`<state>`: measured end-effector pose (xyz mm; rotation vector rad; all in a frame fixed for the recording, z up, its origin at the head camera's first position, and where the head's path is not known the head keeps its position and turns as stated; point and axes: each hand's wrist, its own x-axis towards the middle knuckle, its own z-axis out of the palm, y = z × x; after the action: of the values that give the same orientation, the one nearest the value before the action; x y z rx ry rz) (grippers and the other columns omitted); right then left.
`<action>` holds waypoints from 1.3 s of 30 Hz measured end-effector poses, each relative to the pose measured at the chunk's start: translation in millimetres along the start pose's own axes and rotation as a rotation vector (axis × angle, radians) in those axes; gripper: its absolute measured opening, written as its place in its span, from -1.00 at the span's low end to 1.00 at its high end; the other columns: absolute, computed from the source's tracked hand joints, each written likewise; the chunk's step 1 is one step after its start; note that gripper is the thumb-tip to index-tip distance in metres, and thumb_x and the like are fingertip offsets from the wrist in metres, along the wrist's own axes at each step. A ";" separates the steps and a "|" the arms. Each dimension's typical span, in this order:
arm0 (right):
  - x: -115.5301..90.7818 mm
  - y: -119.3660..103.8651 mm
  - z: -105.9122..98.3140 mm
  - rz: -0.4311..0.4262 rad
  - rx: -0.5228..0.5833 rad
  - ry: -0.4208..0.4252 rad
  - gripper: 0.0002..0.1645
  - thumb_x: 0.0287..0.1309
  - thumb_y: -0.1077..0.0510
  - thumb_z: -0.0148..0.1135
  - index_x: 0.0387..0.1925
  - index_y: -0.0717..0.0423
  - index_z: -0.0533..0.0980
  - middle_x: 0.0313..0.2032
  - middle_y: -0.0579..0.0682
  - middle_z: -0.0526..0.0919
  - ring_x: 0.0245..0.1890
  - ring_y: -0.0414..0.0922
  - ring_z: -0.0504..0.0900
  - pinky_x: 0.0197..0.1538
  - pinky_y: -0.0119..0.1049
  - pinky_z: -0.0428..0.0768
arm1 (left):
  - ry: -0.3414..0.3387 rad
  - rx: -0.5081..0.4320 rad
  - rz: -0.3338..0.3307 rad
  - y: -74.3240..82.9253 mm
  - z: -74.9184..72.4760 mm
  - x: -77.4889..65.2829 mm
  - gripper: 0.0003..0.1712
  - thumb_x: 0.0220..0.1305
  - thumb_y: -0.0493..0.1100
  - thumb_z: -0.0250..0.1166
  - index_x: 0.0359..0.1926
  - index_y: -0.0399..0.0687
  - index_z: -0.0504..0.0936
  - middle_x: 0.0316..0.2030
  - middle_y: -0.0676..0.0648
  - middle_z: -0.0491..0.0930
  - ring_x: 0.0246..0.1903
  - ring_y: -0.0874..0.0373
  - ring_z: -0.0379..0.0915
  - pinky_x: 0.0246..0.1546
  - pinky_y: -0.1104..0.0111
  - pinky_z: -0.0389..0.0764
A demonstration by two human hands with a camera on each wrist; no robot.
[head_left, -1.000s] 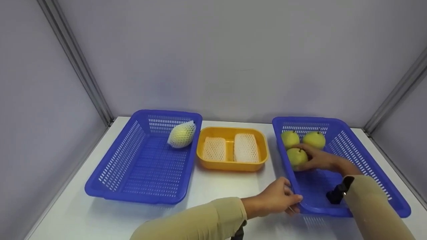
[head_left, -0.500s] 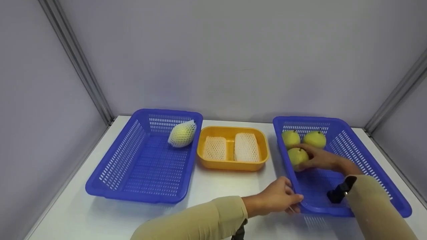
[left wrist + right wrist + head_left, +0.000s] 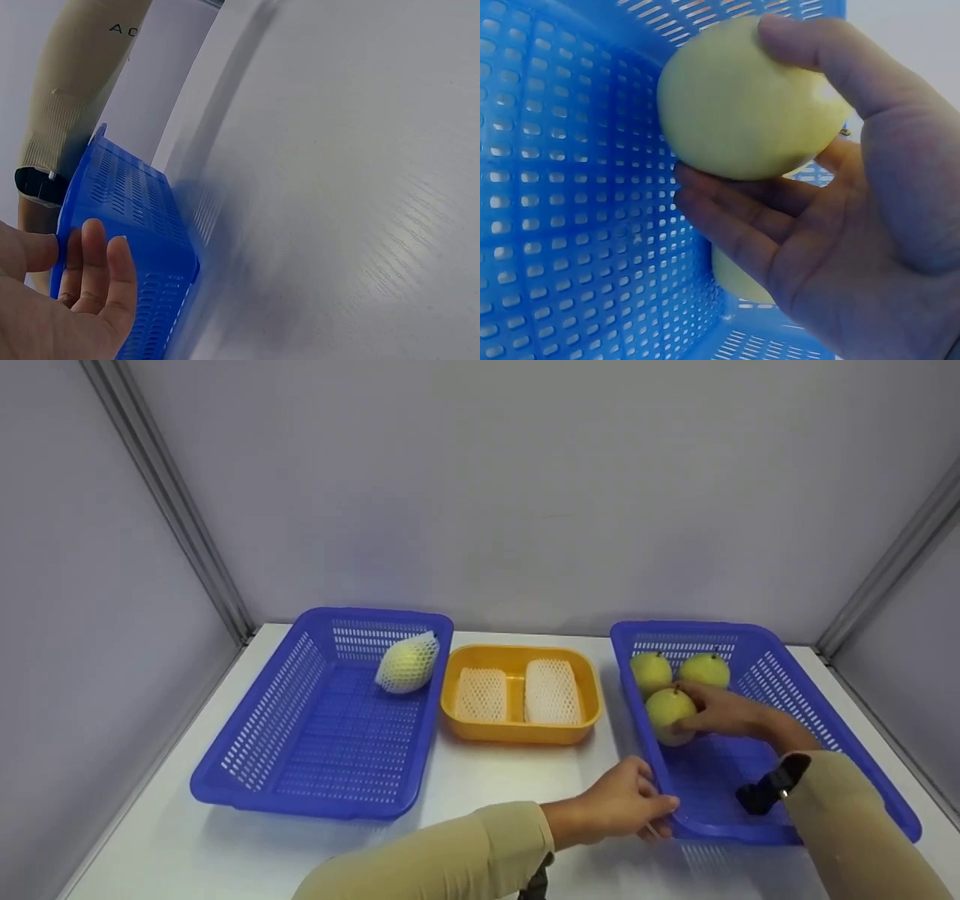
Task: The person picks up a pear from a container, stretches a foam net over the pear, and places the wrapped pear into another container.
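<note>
My right hand (image 3: 724,712) holds a yellow-green pear (image 3: 667,715) inside the right blue basket (image 3: 814,720). In the right wrist view the thumb lies on one side of the pear (image 3: 731,101) and the fingers on the other. Behind it, one pear (image 3: 651,669) sits by the basket's left wall and another pear (image 3: 705,669) is to its right. My left hand (image 3: 619,804) grips that basket's near-left rim, thumb on top. The left wrist view shows its fingers outside the blue wall (image 3: 124,187).
A yellow tray (image 3: 517,733) with two stacks of white foam net sleeves (image 3: 553,694) stands between the baskets. The left blue basket (image 3: 315,805) contains one netted pear (image 3: 409,664). Grey wall panels (image 3: 525,510) enclose the white table (image 3: 517,776).
The held pear has shifted slightly right, off the basket's left wall, along with my right hand. My left hand stays on the rim.
</note>
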<state>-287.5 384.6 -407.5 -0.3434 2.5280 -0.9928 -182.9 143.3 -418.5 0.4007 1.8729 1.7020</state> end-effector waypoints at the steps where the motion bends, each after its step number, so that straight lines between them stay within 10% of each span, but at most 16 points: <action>1: -0.6 -0.8 -0.4 -0.004 0.002 0.001 -0.24 0.08 -0.03 0.31 0.19 0.22 0.21 -0.03 0.18 0.44 -0.09 0.03 0.46 -0.07 -0.10 0.55 | -0.001 0.000 0.000 -0.4 -0.4 -0.1 -0.74 0.24 -0.34 0.21 -0.26 -0.14 0.25 -0.56 -0.09 0.58 -0.59 0.07 0.55 -0.55 0.24 0.64; 39: -54.0 -51.3 -25.8 -0.124 0.123 0.057 -0.30 0.15 0.10 0.26 0.25 0.13 0.18 -0.07 0.22 0.49 -0.12 0.10 0.54 -0.15 -0.17 0.62 | 0.013 0.052 -0.020 3.8 -9.6 2.2 -0.71 0.25 -0.21 0.24 -0.12 -0.11 0.30 -0.40 -0.10 0.59 -0.49 0.06 0.58 -0.49 0.22 0.62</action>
<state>-247.1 382.9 -339.9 -0.4459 2.5071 -1.2150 -190.9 137.4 -415.0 0.3915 1.9279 1.6495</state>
